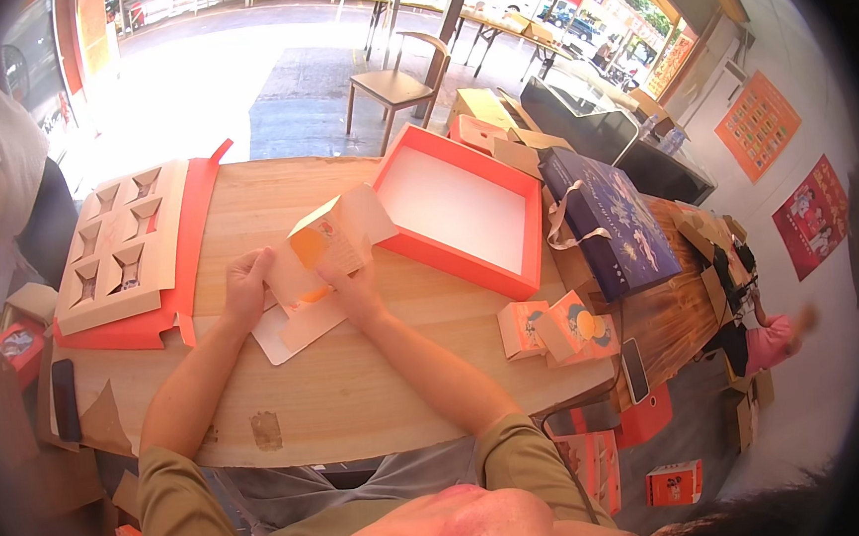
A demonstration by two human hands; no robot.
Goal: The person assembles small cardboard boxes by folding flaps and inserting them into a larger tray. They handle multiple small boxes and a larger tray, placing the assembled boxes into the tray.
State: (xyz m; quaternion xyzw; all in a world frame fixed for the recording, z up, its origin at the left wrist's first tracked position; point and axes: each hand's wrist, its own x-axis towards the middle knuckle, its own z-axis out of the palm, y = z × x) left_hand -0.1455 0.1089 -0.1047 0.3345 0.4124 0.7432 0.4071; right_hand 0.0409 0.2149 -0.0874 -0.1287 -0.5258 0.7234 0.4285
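Note:
Above the middle of the wooden table, both hands grip a small orange-and-cream folding carton [321,258], whose flaps stand out to the sides. My left hand [248,286] pinches its left edge, fingers closed. On the near right side, my right hand [353,291] holds the printed panel between thumb and fingers. A pale flat card or flap [290,339] shows below the carton; whether it is joined to it I cannot tell. Just beyond my right hand lies a large open red box [457,211] with a white inside.
A beige insert with several square wells [122,252] sits on a red sheet at left. Small printed cartons [543,330], a phone [635,369] and a dark blue gift bag [613,217] are at right. A chair [399,86] stands beyond the table [360,412]; a person in pink [768,339] is far right.

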